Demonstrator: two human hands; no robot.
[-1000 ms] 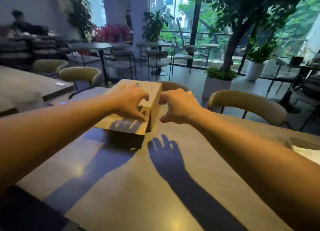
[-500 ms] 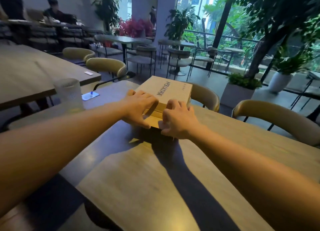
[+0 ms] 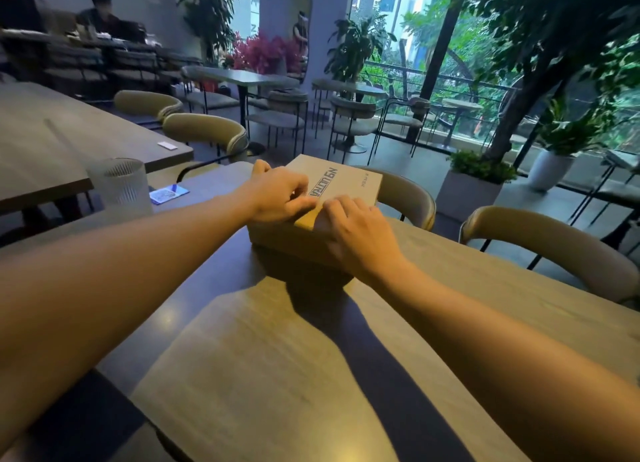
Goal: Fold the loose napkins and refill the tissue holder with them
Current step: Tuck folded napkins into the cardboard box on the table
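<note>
**Head view.** A tan rectangular cardboard box (image 3: 341, 184), with dark lettering printed on its top face, stands on the wood-grain counter (image 3: 277, 357). It sits close to the far edge, about midway along it. Two bare forearms reach across the counter from the near edge to meet at the box.

**Left hand** (image 3: 277, 196). It lies over the left part of the top face. The fingers are curled with their tips pressed down on the cardboard, and one digit shows against the left side wall, so the hand grips the box.

**Right hand** (image 3: 356, 229). It covers the near right corner. The fingers are bent over the near edge of the top, with the tips on the top face and the palm against the wall below. The thumb is hidden. The fingertips of the two hands lie just beside each other.

**Surroundings.** A ribbed clear glass tumbler (image 3: 117, 187) stands upright near the far left corner of the counter. A small blue-and-white card (image 3: 169, 194) lies flat just beside it. Beyond the far edge stand two beige padded chairs, one directly behind the box (image 3: 408, 198) and one toward the right (image 3: 540, 239).
</note>
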